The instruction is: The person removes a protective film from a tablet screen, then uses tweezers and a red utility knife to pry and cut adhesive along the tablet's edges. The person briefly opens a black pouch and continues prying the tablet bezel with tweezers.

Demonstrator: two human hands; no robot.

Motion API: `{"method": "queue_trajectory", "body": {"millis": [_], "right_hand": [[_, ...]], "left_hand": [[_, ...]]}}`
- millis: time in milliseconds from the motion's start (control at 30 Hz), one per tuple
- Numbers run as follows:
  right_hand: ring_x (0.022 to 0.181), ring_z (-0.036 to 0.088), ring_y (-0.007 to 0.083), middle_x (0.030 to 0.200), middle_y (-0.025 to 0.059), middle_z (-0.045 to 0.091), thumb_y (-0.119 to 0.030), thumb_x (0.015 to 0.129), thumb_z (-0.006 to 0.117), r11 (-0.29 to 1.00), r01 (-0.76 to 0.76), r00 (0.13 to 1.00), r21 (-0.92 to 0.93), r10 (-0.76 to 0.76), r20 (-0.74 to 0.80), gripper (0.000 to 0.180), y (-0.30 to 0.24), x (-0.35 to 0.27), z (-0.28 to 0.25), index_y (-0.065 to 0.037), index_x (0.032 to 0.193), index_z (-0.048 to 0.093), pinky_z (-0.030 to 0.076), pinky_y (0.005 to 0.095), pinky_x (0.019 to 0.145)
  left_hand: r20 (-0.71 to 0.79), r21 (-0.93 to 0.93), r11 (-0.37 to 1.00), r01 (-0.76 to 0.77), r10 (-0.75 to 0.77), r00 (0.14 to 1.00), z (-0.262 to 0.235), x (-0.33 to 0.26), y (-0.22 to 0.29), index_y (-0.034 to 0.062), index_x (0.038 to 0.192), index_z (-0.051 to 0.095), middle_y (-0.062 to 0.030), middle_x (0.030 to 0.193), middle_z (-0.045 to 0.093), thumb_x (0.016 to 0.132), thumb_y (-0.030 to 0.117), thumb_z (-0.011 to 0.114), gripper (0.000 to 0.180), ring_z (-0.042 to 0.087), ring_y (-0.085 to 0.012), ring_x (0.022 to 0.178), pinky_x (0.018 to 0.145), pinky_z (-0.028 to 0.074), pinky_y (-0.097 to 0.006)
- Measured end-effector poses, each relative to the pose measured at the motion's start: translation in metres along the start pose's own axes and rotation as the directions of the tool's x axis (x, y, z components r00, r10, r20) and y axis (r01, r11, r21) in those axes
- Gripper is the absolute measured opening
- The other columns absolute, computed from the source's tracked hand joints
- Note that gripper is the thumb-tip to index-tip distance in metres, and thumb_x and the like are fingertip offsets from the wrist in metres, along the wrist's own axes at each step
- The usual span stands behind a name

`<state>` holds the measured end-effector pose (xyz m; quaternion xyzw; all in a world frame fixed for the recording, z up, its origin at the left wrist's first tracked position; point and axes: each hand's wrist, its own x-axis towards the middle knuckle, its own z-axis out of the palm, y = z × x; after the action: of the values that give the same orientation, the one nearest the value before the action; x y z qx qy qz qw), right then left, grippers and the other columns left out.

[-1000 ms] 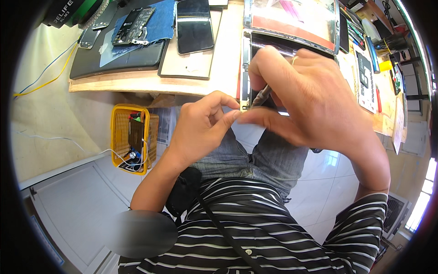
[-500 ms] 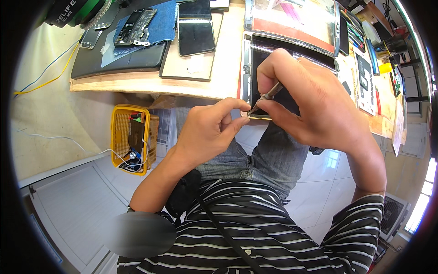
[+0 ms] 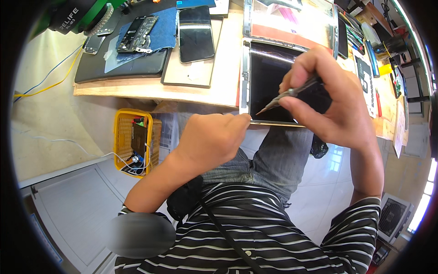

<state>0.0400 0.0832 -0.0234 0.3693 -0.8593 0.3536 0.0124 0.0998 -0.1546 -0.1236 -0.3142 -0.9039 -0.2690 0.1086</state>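
Observation:
A tablet [image 3: 269,68] with a dark screen and pale metal edge lies at the table's front edge. Over its lower part is my right hand [image 3: 335,98], thumb and fingers pinched round a slim pointed metal tool [image 3: 273,102]. The tool slants down to the left, its tip over the dark screen near the front left corner. My left hand [image 3: 207,137] is closed, knuckles up, its fingertips pressed together beside that corner. Whatever those fingers pinch is hidden.
Beyond the tablet lies an open, red-toned frame panel [image 3: 292,32]. To the left are a black phone [image 3: 196,39] on a shallow tray, a circuit board [image 3: 137,34] on blue cloth, and a green-and-black device [image 3: 80,16]. Hand tools [image 3: 353,34] lie right; a yellow basket [image 3: 119,141] stands below.
My left fingers have curled closed from a looser pinch at the corner. My right hand has moved right, drawing the tool tip away from the corner. The view has shifted slightly.

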Motion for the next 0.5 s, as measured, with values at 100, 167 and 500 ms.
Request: {"method": "queue_trajectory", "body": {"millis": [100, 167, 500], "right_hand": [[0.085, 0.069, 0.0166, 0.089, 0.0083, 0.07, -0.001, 0.084, 0.077, 0.999, -0.047, 0.998, -0.021, 0.046, -0.044, 0.03, -0.004, -0.003, -0.009, -0.005, 0.098, 0.051, 0.052, 0.0284, 0.08], [0.087, 0.069, 0.0171, 0.089, 0.0084, 0.07, -0.001, 0.084, 0.077, 0.995, -0.098, 0.993, -0.001, 0.097, -0.063, 0.03, -0.006, -0.009, -0.014, -0.006, 0.099, 0.051, 0.052, 0.0289, 0.082], [0.078, 0.065, 0.0167, 0.086, 0.0064, 0.067, -0.005, 0.082, 0.077, 0.996, -0.091, 0.964, 0.01, 0.09, -0.252, 0.028, 0.02, -0.035, -0.033, -0.003, 0.1, 0.056, 0.051, 0.0286, 0.074]], "left_hand": [[0.104, 0.192, 0.967, -0.167, 0.149, 0.983, -0.01, 0.009, 0.005, 0.0034, 0.096, 0.067, -0.0016, 0.063, 0.055, 0.081, 0.008, 0.071, 0.016, 0.06, -0.0194, 0.055, 0.05, 0.047, -0.033], [0.178, 0.271, 0.932, -0.242, 0.199, 0.964, -0.014, 0.016, 0.008, 0.0046, 0.09, 0.064, -0.0007, 0.062, 0.052, 0.08, 0.009, 0.069, 0.012, 0.059, -0.0173, 0.053, 0.049, 0.046, -0.031], [0.466, 0.389, 0.805, -0.447, 0.247, 0.85, -0.027, 0.043, 0.013, 0.0051, 0.087, 0.059, 0.0001, 0.063, 0.055, 0.083, 0.012, 0.066, 0.011, 0.063, -0.014, 0.054, 0.045, 0.047, -0.029]]}}
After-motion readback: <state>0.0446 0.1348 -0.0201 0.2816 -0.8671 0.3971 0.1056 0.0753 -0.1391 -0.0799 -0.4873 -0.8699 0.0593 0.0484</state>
